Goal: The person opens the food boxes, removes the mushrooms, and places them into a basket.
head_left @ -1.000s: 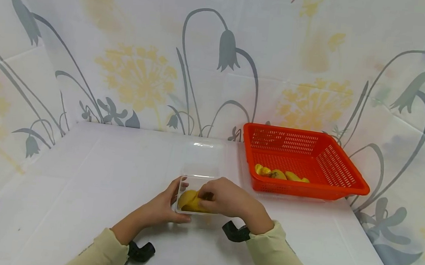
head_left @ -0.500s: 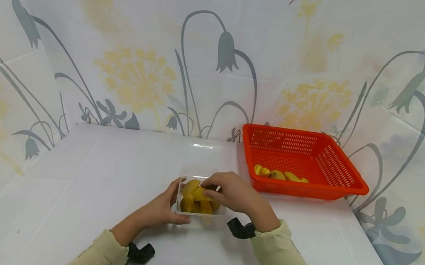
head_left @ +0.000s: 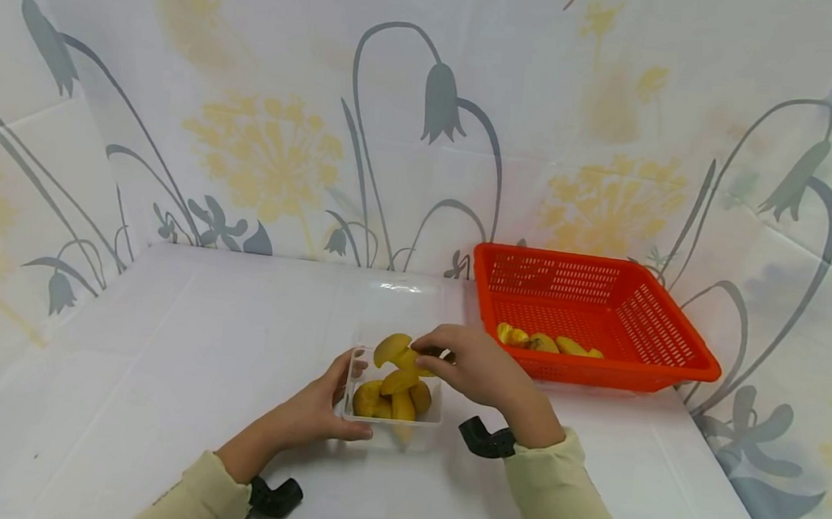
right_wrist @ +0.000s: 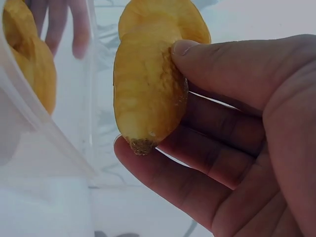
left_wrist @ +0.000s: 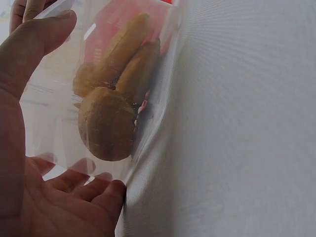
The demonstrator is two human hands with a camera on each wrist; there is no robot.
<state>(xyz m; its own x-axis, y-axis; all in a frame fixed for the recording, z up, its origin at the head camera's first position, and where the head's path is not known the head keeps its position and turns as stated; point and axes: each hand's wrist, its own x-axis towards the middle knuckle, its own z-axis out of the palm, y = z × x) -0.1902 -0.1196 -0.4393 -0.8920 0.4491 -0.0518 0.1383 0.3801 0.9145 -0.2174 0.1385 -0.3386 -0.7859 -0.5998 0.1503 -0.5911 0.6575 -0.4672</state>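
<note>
My right hand [head_left: 476, 370] pinches a yellow mushroom [head_left: 392, 350] by its stem, above the far side of a clear plastic box [head_left: 418, 423]. In the right wrist view the thumb lies on the held mushroom [right_wrist: 148, 84], fingers behind it, with its dark-tipped stem base downward. My left hand [head_left: 316, 406] grips the box's left end, thumb along the near side and fingers around the far side. Several more yellow mushrooms [head_left: 367, 398] lie inside. In the left wrist view, mushrooms [left_wrist: 106, 123] show through the box wall.
A red perforated plastic basket [head_left: 598, 372] stands at the back right with several yellow mushrooms [head_left: 544, 343] along its near side. Behind the box lies its clear lid [head_left: 399, 303]. White cloth [head_left: 158, 369] covers the table, and a flowered cloth [head_left: 293, 54] hangs behind.
My right hand has risen out of the box and shifted slightly right, lifting the mushroom with it. Mushrooms left in the box now show more. My left hand keeps its grip in place.
</note>
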